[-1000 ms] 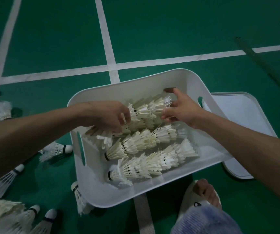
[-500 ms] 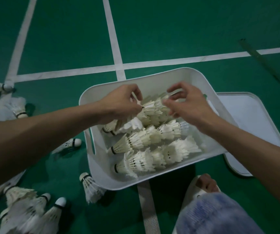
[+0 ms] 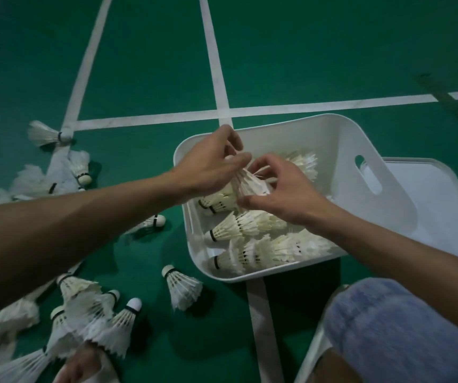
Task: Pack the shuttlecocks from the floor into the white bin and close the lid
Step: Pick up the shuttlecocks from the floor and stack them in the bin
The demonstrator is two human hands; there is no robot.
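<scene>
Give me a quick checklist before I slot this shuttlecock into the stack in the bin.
1. Left hand grip on held shuttlecock: ok, pinched.
2. Right hand grip on it: ok.
3. Nested into top row: cannot tell, hands cover the join.
4. Space in white bin: ok, room by its right wall.
5. Loose shuttlecocks gathered: not ok, many lie outside.
6. Lid on: not ok, it lies beside the bin.

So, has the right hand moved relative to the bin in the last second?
Yes. The right hand has shifted left, away from the handle slot in the white bin, towards the left hand over the far row of shuttlecocks.
</scene>
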